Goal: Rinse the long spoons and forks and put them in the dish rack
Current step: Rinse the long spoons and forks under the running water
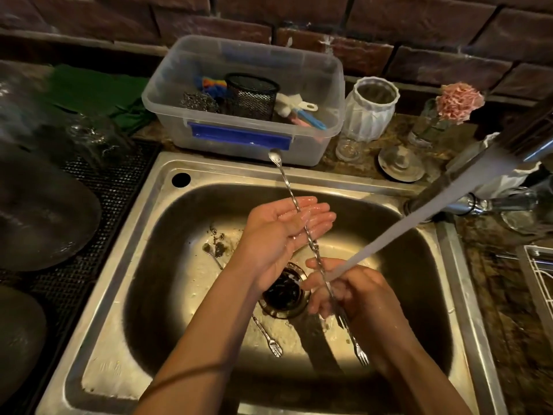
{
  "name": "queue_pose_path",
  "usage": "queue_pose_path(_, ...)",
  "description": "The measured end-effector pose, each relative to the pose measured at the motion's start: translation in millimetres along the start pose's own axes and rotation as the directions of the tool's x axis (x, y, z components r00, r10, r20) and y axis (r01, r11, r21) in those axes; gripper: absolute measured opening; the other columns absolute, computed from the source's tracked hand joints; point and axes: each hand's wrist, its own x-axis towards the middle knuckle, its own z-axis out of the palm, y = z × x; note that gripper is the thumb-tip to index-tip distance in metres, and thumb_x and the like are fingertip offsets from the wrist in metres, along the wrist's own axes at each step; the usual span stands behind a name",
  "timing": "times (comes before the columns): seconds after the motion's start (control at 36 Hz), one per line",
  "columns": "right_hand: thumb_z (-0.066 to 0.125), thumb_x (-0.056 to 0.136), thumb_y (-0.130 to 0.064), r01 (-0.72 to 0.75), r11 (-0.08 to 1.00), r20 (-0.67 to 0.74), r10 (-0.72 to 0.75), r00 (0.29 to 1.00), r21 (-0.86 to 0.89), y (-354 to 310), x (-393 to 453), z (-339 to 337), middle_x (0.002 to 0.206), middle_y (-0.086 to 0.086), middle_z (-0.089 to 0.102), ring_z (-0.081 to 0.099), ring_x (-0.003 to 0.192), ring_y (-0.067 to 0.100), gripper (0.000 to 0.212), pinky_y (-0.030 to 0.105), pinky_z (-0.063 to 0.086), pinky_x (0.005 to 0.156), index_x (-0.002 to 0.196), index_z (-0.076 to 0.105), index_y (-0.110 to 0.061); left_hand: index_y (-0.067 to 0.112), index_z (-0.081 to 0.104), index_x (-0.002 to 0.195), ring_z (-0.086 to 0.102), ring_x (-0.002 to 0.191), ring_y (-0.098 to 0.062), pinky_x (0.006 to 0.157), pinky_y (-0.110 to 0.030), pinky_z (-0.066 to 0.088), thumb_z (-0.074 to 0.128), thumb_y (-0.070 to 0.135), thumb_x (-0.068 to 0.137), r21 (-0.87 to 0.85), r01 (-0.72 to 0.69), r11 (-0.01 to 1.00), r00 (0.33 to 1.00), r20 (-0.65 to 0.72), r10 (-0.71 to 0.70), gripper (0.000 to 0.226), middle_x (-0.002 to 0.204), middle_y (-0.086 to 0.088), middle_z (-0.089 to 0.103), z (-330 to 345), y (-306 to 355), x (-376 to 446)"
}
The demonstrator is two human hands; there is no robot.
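Note:
A long twisted bar spoon [285, 184], spoon bowl at the far end and fork tines near me, slants over the steel sink [143, 295]. My left hand [284, 232] lies palm up with straight fingers under its middle. My right hand [344, 292] grips its lower part, where the water stream [419, 223] from the faucet [520, 145] lands. Another long spoon-fork lies on the sink floor, its spoon end [209, 250] left of my left wrist and its fork end [273, 345] between my forearms. The dish rack [538, 274] shows at the right edge.
A clear plastic tub [329, 85] with scrubbers, brushes and a mesh cup stands behind the sink. A white vase [371, 115], glasses and a pink flower [459, 100] crowd the back right counter. Dark bowls and glassware sit on a mat at the left. Debris surrounds the drain [284, 295].

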Motion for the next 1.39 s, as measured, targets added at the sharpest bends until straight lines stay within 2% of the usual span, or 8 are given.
queue_pose_path(0.17, 0.044, 0.095, -0.022, -0.02, 1.0, 0.041, 0.02, 0.999, 0.02, -0.7, 2.0, 2.3, 0.074, 0.014, 0.073, 0.061, 0.055, 0.018, 0.034, 0.036, 0.046, 0.066, 0.101, 0.075, -0.01, -0.006, 0.062, 0.115, 0.073, 0.104, -0.035, 0.084, -0.036, 0.061, 0.043, -0.012, 0.098, 0.025, -0.039, 0.999, 0.999, 0.006, 0.039, 0.027, 0.111, -0.024, 0.073, 0.2, 16.3, 7.7)
queue_pose_path(0.28, 0.062, 0.084, -0.035, -0.036, 0.991, 0.076, 0.026, 0.997, 0.128, -1.6, 5.9, 5.0, 0.079, 0.014, 0.071, 0.06, 0.053, 0.017, 0.033, 0.029, 0.053, 0.058, 0.099, 0.076, -0.009, -0.006, 0.061, 0.114, 0.073, 0.103, -0.035, 0.084, -0.036, 0.062, 0.041, -0.014, 0.097, 0.01, -0.05, 0.999, 0.999, 0.018, 0.05, 0.027, 0.11, -0.025, 0.074, -0.1, 20.9, 10.5)
queue_pose_path(0.39, 0.068, 0.081, -0.025, -0.015, 0.994, 0.07, 0.007, 0.998, 0.107, -2.7, 5.4, 5.5, 0.081, 0.013, 0.07, 0.056, 0.054, 0.014, 0.028, 0.02, 0.047, 0.048, 0.1, 0.076, -0.006, -0.007, 0.058, 0.12, 0.071, 0.107, -0.036, 0.089, -0.04, 0.06, 0.038, -0.015, 0.098, -0.024, -0.059, 0.998, 0.998, 0.037, 0.06, 0.031, 0.115, -0.025, 0.072, -4.8, 20.0, 10.8)
queue_pose_path(0.5, 0.067, 0.087, -0.022, -0.018, 0.997, 0.063, 0.013, 0.998, 0.079, -4.0, 1.1, 5.7, 0.076, 0.008, 0.071, 0.059, 0.056, 0.011, 0.021, 0.018, 0.05, 0.052, 0.095, 0.078, -0.007, -0.007, 0.055, 0.124, 0.069, 0.111, -0.038, 0.093, -0.042, 0.058, 0.034, -0.014, 0.099, -0.081, -0.047, 0.996, 0.997, 0.058, 0.052, 0.033, 0.119, -0.026, 0.07, -11.4, 15.7, 10.5)
queue_pose_path(0.64, 0.071, 0.077, -0.034, -0.037, 0.999, 0.034, 0.037, 0.999, 0.002, -5.6, -6.7, 3.6, 0.071, 0.008, 0.071, 0.061, 0.058, 0.011, 0.039, 0.02, 0.05, 0.056, 0.099, 0.073, -0.002, -0.007, 0.055, 0.125, 0.067, 0.114, -0.04, 0.092, -0.042, 0.058, 0.032, -0.014, 0.099, -0.151, -0.009, 0.989, 0.995, 0.098, 0.024, 0.035, 0.123, -0.026, 0.068, -15.7, 6.9, 8.2)
queue_pose_path(0.83, 0.053, 0.099, -0.012, -0.004, 0.99, 0.001, 0.004, 1.0, -0.139, -0.9, -21.4, -2.5, 0.066, 0.015, 0.069, 0.056, 0.057, 0.014, 0.029, 0.024, 0.046, 0.061, 0.085, 0.077, -0.005, -0.007, 0.051, 0.128, 0.067, 0.114, -0.041, 0.09, -0.043, 0.059, 0.031, -0.012, 0.1, -0.196, 0.043, 0.98, 0.994, 0.105, -0.023, 0.035, 0.123, -0.028, 0.067, -13.3, -7.3, 1.4)
queue_pose_path(1.19, 0.051, 0.099, -0.004, 0.019, 0.978, -0.008, -0.021, 1.0, -0.208, 1.6, -57.9, -14.1, 0.064, 0.015, 0.072, 0.056, 0.045, 0.011, 0.03, 0.017, 0.045, 0.047, 0.084, 0.078, -0.006, -0.011, 0.05, 0.128, 0.072, 0.105, -0.037, 0.079, -0.037, 0.062, 0.031, -0.012, 0.101, -0.202, 0.111, 0.973, 0.993, 0.063, -0.101, 0.033, 0.119, -0.03, 0.068, -2.5, -32.0, -20.7)
queue_pose_path(1.39, 0.053, 0.097, -0.001, -0.013, 0.982, -0.04, 0.005, 0.999, -0.19, 6.1, -74.0, -17.7, 0.075, 0.019, 0.075, 0.06, 0.049, 0.023, 0.023, 0.021, 0.048, 0.047, 0.091, 0.075, 0.001, -0.014, 0.05, 0.126, 0.067, 0.112, -0.043, 0.089, -0.045, 0.06, 0.032, -0.012, 0.1, -0.211, 0.126, 0.969, 0.992, 0.056, -0.116, 0.032, 0.122, -0.033, 0.066, 0.5, -44.2, -32.8)
